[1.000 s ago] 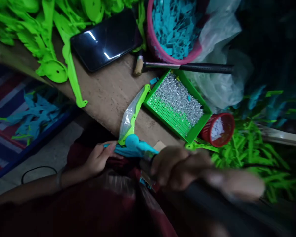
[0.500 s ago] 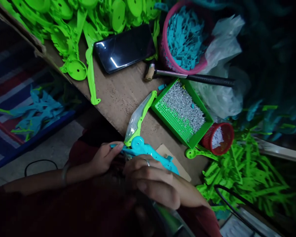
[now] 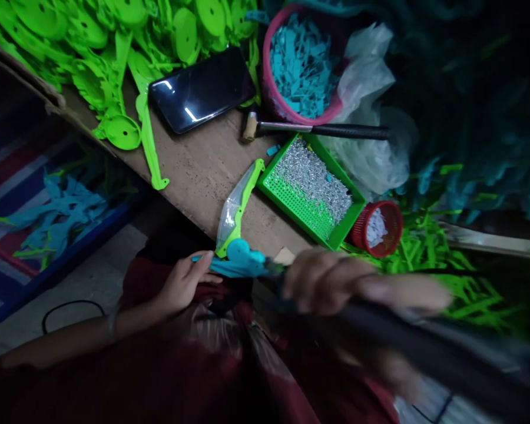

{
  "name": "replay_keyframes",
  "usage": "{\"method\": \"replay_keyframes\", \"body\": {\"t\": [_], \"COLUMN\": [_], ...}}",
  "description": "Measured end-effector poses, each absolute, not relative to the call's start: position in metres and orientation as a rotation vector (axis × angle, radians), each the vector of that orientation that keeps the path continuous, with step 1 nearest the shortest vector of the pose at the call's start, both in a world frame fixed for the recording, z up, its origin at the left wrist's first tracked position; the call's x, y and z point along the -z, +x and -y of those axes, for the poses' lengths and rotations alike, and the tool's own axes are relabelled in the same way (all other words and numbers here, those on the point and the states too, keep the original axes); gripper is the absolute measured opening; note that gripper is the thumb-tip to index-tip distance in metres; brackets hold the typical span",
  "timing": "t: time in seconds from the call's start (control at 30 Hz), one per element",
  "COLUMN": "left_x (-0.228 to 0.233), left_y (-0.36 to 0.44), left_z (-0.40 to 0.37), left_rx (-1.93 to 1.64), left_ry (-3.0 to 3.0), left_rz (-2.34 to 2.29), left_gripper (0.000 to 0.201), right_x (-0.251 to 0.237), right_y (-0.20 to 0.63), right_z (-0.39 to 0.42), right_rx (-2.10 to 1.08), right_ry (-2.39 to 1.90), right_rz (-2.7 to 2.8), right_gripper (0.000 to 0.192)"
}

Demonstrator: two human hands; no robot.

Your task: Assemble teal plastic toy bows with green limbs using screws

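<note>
My left hand [image 3: 183, 285] pinches the narrow end of a blue plastic part [image 3: 242, 259] between thumb and fingers, at the table's near edge. Just behind the blue part's round end lies a green plastic strip [image 3: 247, 197] with a clear film-like piece along it; whether they are joined I cannot tell. My right hand [image 3: 331, 280] is wrapped round a long dark electric screwdriver [image 3: 406, 335], smeared by motion. Its tip points at the right end of the blue part and looks close to or touching it.
A green basket of small silver screws [image 3: 311, 188] stands beyond my hands, with a hammer [image 3: 318, 128], a phone [image 3: 203, 88], a pink basket of blue pieces [image 3: 267, 76] and a red basket [image 3: 397, 232] around it. Green parts [image 3: 83, 29] are heaped at the back left.
My right hand has moved right, off the blue part, and now grips the electric screwdriver with its tip at that part. My left hand keeps its hold. The view has shifted slightly.
</note>
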State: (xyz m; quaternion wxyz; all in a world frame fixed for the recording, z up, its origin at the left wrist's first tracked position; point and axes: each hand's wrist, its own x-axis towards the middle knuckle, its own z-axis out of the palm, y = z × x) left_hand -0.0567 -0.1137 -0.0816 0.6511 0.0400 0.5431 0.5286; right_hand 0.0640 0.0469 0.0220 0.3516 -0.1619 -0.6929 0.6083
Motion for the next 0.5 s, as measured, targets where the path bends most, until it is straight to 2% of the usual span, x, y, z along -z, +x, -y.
{"method": "replay_keyframes", "body": {"t": [0.1, 0.17, 0.33, 0.4, 0.5], "left_x": [0.084, 0.083, 0.077, 0.074, 0.069], "left_y": [-0.054, -0.054, -0.057, -0.060, -0.060], "left_z": [0.112, 0.109, 0.107, 0.110, 0.115], "left_rx": [-1.215, -1.219, -1.331, -1.373, -1.412], "left_ry": [0.040, 0.087, 0.134, 0.115, 0.123], "left_rz": [-1.195, -1.217, -1.303, -1.296, -1.267], "left_gripper": [0.057, 0.053, 0.049, 0.048, 0.046], "right_x": [-0.024, -0.013, 0.003, 0.002, 0.003], "right_y": [0.071, 0.085, 0.136, 0.147, 0.134], "right_z": [-0.086, -0.097, -0.040, -0.006, 0.012], "right_rx": [-1.232, -1.110, -0.850, -0.879, -1.075], "right_ry": [-0.450, -0.612, -1.241, -1.340, -1.292], "right_rz": [1.527, 1.485, 1.514, 1.542, 1.943], "right_gripper": [0.024, 0.023, 0.027, 0.022, 0.019]}}
